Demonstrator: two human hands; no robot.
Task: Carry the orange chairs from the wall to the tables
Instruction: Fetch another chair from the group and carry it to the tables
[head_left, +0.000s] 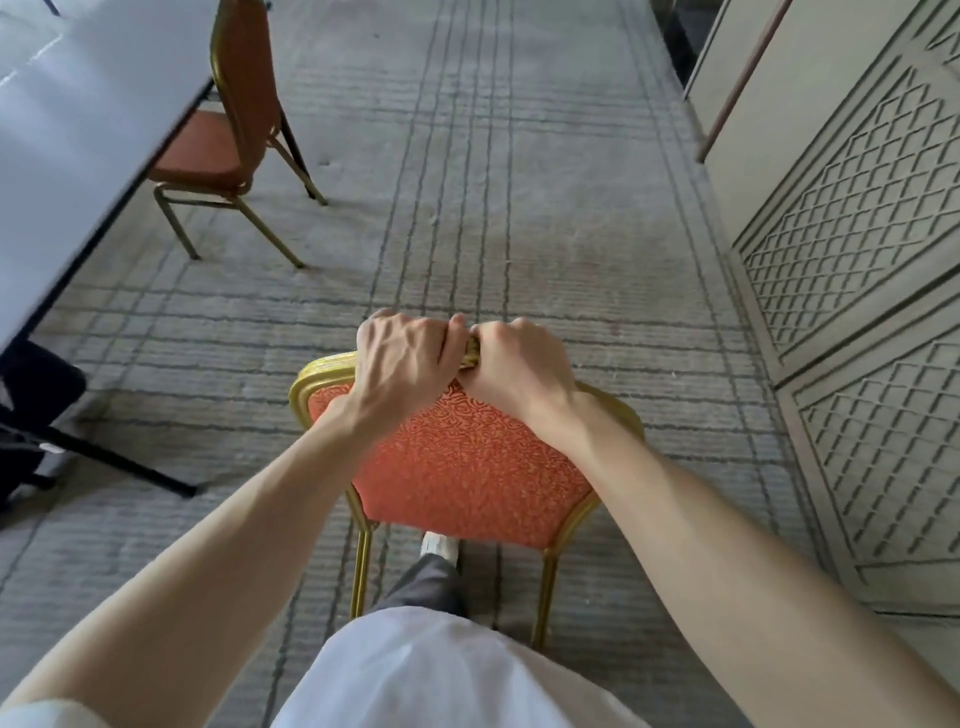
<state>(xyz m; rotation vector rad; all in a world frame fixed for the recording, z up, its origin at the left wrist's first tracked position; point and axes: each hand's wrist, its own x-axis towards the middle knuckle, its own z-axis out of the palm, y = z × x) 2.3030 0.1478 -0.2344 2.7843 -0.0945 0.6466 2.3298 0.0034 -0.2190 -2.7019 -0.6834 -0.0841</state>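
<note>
You're over grey carpet (519, 156), dark stripe bands running lengthwise and across. On your right, a beige wall (857, 260) with embossed diamond-lattice panels; further up it's plain with a slanting brown rail (737, 88). On your left, a white table (78, 104) on black legs (119, 462), with a dark object (36, 384) under it, can't tell what. Light is soft and even.

A chair (467, 462) is held at near centre, its top rail gripped by the left hand (402, 358) and right hand (519, 364), side by side. A second chair (228, 130) is drawn up to the table (78, 130) at far left. A panelled wall (857, 260) is seen along the right.
</note>
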